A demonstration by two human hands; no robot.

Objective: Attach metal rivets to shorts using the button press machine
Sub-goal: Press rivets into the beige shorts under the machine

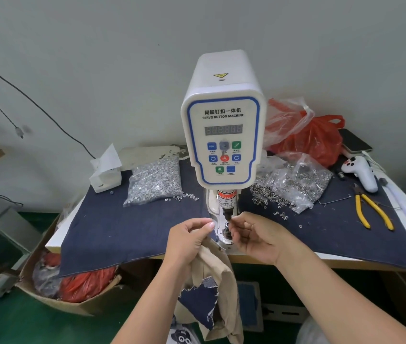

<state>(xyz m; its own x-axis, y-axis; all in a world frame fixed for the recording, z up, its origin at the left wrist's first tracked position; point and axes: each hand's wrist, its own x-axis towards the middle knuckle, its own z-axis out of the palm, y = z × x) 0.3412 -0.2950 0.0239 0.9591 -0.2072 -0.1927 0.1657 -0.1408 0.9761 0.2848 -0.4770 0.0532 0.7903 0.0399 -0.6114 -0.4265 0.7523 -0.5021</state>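
Press: A white button machine stands at the middle of my view on a table draped in dark blue denim cloth; its front panel shows a dark number display and coloured buttons.

Left hand: My left hand grips a bunched fold of the tan shorts at the table's front edge, its thumb and fingers curled round the cloth, just left of the machine's lower die.

Right hand: My right hand sits just right of the die, its fingertips drawn together at the gap between punch and die. I cannot tell whether they pinch a rivet; anything there is too small to see.

Shorts: They hang from my left hand over the table edge, with a dark blue patch of cloth showing lower down.

Supplies: A clear bag of silvery rivets lies left of the machine; a second bag of ring-shaped metal pieces lies to its right, with loose pieces spilled beside it.

Also on the table: Yellow-handled pliers, a red plastic bag, a phone and a white tissue box.

Floor: A cardboard box stands by the table's left corner.
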